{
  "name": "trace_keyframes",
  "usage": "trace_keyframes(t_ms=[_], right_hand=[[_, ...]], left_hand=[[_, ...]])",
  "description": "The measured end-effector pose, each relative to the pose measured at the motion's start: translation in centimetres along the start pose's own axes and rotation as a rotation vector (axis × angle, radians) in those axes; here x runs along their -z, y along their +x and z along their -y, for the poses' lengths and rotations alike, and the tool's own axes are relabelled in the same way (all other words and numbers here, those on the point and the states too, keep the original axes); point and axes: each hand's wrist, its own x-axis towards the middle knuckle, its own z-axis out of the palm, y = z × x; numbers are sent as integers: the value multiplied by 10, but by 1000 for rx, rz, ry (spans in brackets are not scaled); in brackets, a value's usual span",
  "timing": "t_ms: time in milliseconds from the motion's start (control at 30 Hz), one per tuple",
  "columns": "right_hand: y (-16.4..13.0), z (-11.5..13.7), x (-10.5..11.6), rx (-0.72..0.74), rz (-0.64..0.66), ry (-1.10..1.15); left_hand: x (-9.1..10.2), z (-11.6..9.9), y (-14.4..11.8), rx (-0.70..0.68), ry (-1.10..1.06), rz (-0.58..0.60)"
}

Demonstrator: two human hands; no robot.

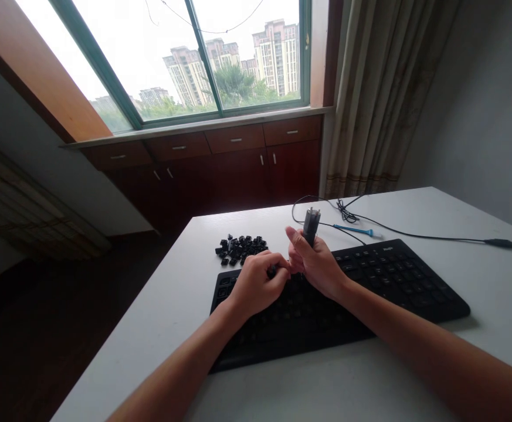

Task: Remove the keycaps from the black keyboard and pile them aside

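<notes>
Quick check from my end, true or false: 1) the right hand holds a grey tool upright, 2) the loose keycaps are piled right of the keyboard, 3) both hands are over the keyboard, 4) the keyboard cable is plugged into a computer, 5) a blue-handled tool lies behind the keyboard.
1) True: the right hand grips the grey tool upright.
2) False: the keycaps lie behind the keyboard, near its left end.
3) True: the left hand is over it too.
4) False: the cable ends loose on the table.
5) True: the blue-handled tool lies there.

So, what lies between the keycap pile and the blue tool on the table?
In the head view, the right hand holding a grey puller stands between the keycap pile and blue tool.
</notes>
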Motion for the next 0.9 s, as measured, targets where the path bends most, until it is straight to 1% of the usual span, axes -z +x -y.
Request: trace_keyframes(t_ms=[133,233,300,400,467,533,600,667,700,767,833,900], right_hand=[[-2,0,0,50,109,-125],[0,6,1,56,174,-188],[4,8,3,29,157,-190],[10,9,3,-56,77,-151],[12,8,1,-113,16,-86],[12,6,-2,-129,-29,-9],[9,5,-5,-103,-21,33],[7,4,-7,-71,44,17],[5,3,-6,-60,79,1],[4,2,-4,-42,113,-10],[3,2,-2,-21,97,19],[2,1,0,5,81,53]], left_hand=[[0,3,2,73,-100,-41],[0,4,4,93,-106,-71],[0,4,4,118,-111,-78],[-1,4,5,153,-127,-85],[-2,3,5,143,-126,-95],[-2,4,5,122,-129,-125],[-2,4,5,119,-157,-169],[-2,6,5,132,-203,-196],[-1,7,4,134,-226,-188],[0,7,3,85,-251,-116],[1,5,1,-46,-239,-6],[1,1,-2,-188,-174,104]])
